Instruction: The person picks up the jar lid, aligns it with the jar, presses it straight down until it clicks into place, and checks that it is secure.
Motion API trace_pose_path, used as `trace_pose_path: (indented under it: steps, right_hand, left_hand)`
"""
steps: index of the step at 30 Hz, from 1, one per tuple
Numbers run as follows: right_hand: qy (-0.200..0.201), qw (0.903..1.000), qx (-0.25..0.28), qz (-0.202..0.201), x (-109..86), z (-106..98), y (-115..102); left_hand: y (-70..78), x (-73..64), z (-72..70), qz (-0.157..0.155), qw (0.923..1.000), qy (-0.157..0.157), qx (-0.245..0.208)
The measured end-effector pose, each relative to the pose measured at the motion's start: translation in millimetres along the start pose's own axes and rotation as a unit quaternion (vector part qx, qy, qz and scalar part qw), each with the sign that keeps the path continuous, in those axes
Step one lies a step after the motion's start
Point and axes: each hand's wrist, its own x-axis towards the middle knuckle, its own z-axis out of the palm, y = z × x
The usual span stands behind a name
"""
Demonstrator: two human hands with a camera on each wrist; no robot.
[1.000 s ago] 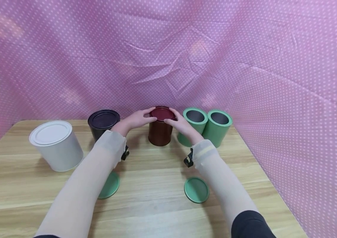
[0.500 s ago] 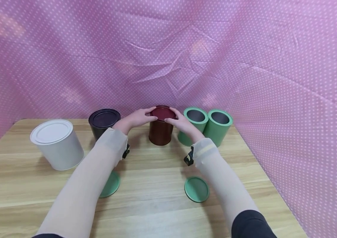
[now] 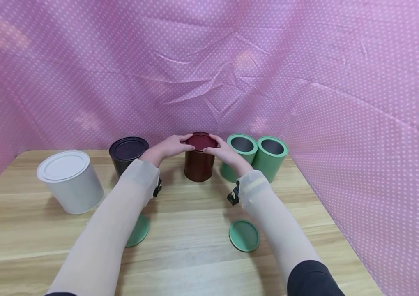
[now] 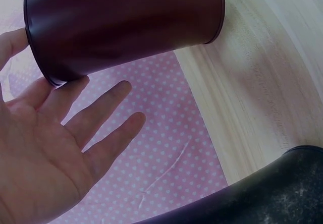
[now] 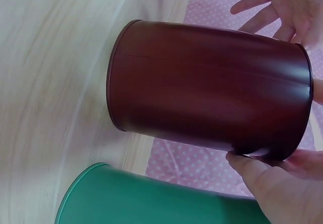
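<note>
A dark red paint can (image 3: 198, 168) stands upright at the back middle of the table, its red lid (image 3: 202, 141) seated on top. My left hand (image 3: 169, 147) grips the left of its top rim, thumb in front and fingers behind. From the other side, my right hand (image 3: 229, 156) holds the rim likewise. In the left wrist view, the red can (image 4: 126, 27) meets the thumb and nearest fingertips while the other fingers spread free. The right wrist view shows the can's side (image 5: 207, 88) between both hands.
Two green cans (image 3: 240, 164), lidless, stand right of the red one. Left are a lidded black can (image 3: 122, 164), partly behind my arm, and a large white can (image 3: 78, 189). Green lids (image 3: 244, 236) lie in front, one partly under my left forearm. Pink dotted cloth (image 3: 209, 61) hangs behind.
</note>
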Motion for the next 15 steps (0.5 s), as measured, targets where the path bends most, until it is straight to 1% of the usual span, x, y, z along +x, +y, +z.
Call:
trace_pose_path:
  steps: [6,15]
  right_hand:
    - [0.003,1.0000,0.001,-0.002,1.1,-1.4,-0.9]
    - [0.007,0.9999,0.010,-0.011,-1.8,3.4,2.4]
  left_hand:
    - [0.6,2.5,-0.3,-0.001,1.0000,0.004,0.001]
    - [-4.3,1.3,3.5,-0.002,0.9996,0.017,-0.023]
